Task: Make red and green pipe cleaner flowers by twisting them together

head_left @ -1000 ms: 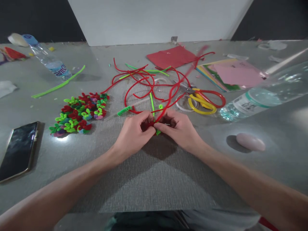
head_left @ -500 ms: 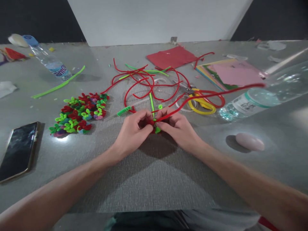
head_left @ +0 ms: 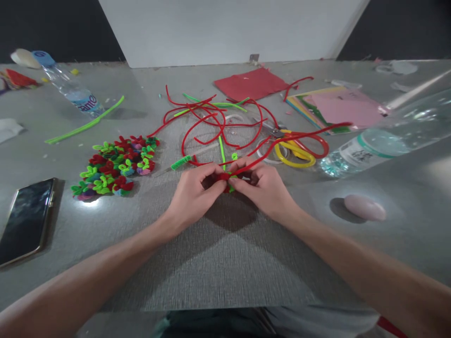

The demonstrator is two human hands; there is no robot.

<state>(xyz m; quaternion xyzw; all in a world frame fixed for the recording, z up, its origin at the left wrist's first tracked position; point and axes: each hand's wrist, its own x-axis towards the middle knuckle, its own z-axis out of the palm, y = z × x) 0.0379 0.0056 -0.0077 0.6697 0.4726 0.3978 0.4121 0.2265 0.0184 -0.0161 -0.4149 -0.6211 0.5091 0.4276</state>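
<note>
your left hand (head_left: 197,191) and right hand (head_left: 262,188), nearly closed, pinched the fuzzy red-and-green piece (head_left: 223,177) over the middle of the surface (head_left: 225,272). it seemed light, soft and bendy, best pinched gently.

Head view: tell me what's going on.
A person's left hand and right hand pinch a small red-and-green fuzzy piece between them. A long red fuzzy stem runs out past yellow-and-red-handled scissors. Small red-and-green fuzzy clusters sit to the left; loose red fuzzy stems lie beyond the hands.
</note>
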